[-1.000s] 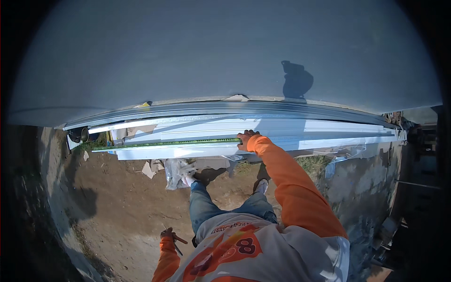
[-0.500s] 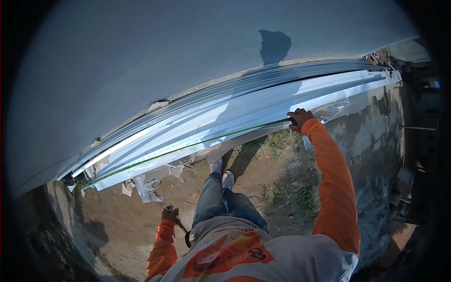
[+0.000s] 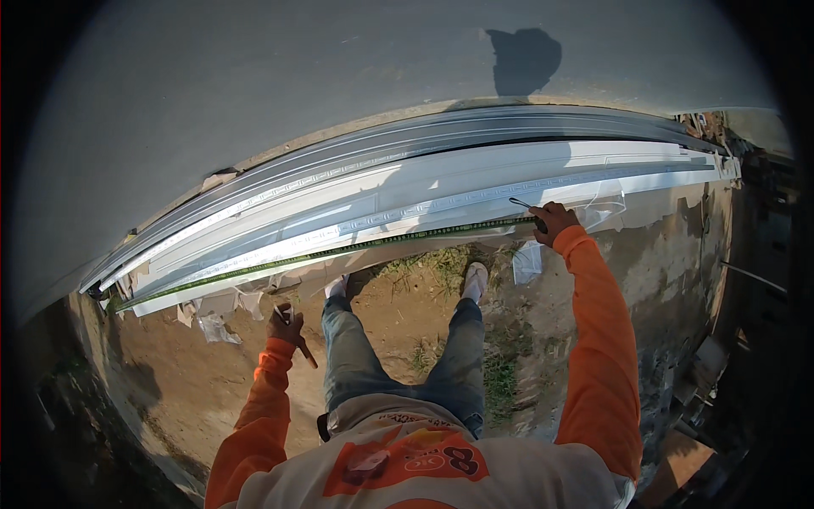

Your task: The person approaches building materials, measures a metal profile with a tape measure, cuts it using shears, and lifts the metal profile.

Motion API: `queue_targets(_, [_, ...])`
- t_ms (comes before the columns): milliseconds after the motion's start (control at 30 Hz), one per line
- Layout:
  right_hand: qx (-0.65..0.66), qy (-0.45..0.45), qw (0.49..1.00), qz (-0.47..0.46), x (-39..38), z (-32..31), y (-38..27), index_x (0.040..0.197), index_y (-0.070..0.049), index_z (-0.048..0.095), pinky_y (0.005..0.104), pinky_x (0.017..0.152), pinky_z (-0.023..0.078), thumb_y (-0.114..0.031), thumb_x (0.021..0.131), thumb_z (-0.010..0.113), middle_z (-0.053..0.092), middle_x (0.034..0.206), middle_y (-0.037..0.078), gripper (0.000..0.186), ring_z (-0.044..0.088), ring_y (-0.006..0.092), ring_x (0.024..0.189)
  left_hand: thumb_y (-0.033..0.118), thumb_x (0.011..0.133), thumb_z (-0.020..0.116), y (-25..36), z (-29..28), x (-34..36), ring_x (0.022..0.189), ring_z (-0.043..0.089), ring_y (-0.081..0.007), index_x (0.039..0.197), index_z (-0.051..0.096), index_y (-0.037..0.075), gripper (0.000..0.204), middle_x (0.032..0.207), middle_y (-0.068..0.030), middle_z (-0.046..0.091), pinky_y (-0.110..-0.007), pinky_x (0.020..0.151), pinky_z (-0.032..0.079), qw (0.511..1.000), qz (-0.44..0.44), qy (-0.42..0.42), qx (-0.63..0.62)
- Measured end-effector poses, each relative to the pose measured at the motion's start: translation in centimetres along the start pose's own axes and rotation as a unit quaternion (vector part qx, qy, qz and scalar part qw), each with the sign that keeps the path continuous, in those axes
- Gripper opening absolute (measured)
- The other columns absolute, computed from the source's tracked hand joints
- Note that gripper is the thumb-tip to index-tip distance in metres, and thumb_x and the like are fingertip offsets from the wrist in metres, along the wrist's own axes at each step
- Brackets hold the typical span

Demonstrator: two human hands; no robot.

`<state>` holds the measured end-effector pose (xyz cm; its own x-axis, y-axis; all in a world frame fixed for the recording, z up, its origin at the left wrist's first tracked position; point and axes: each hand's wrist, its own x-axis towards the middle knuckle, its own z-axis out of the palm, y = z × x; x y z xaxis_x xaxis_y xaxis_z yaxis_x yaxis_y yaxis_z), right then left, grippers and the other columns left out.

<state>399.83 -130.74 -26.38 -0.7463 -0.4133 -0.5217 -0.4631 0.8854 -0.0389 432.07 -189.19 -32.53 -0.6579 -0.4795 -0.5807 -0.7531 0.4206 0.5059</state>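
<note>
My right hand (image 3: 553,222) is closed on a dark tape measure case with a strap loop (image 3: 521,203). Its green blade (image 3: 381,239) runs leftward along the front of long white strips (image 3: 475,182) to near their left end. Behind these lie long grey metal profiles (image 3: 449,127). Lower left, my left hand (image 3: 284,325) is closed round a tool with a brown handle (image 3: 309,356) and a pale metallic part; its exact kind I cannot make out.
A large grey surface (image 3: 297,59) lies beyond the profiles. Torn cardboard and plastic (image 3: 216,327) are below the strips. Dirt ground (image 3: 381,314) with grass patches is around my feet (image 3: 475,280); a rough concrete edge (image 3: 678,280) is at right, with clutter beyond.
My right hand has moved rightward along the strips with the tape case, drawing out more blade. My left hand has risen with the tool. My feet have shifted.
</note>
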Motion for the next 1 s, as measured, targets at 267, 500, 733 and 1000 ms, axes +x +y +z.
queue_targets(267, [0.011,0.032,0.999,-0.007,6.6,9.9,17.6,0.119,-0.022,0.051,0.0438,0.082,0.042,-0.033,0.070,0.066,0.049,0.107,0.006,0.052,0.048,0.0249,0.104,0.028,0.070,0.070,19.0,20.8,4.3,0.078,0.060,-0.0265,0.102,0.054,0.002,0.044,0.091,-0.0126,0.059,-0.033,0.067,0.050,0.987,0.109,0.113,-0.027])
queue_targets(500, [0.002,0.182,0.981,-0.070,9.6,14.8,25.2,0.120,-0.018,0.049,0.0410,0.081,0.042,-0.023,0.069,0.068,0.048,0.104,0.008,0.055,0.049,0.0263,0.100,0.026,0.069,0.069,22.5,33.7,11.7,0.076,0.062,-0.0287,0.103,0.053,0.002,0.044,0.095,-0.0136,0.058,-0.035,0.070,0.050,0.938,0.286,0.154,0.123])
queue_targets(733, [-0.030,0.206,0.974,-0.093,8.4,16.1,28.9,0.119,-0.016,0.050,0.0405,0.081,0.043,-0.017,0.066,0.068,0.048,0.106,0.011,0.056,0.049,0.0290,0.099,0.030,0.067,0.072,24.0,38.7,12.6,0.079,0.062,-0.0268,0.096,0.056,0.007,0.040,0.085,-0.0092,0.061,-0.034,0.068,0.050,0.959,0.242,0.117,0.093])
queue_targets(1000, [-0.057,0.296,0.949,-0.098,8.0,17.8,28.6,0.118,-0.011,0.052,0.0424,0.082,0.043,-0.016,0.066,0.066,0.050,0.106,0.015,0.054,0.050,0.0344,0.097,0.034,0.070,0.071,24.1,39.2,12.2,0.073,0.064,-0.0264,0.091,0.057,0.004,0.039,0.080,-0.0102,0.064,-0.033,0.067,0.050,0.952,0.258,0.158,0.052])
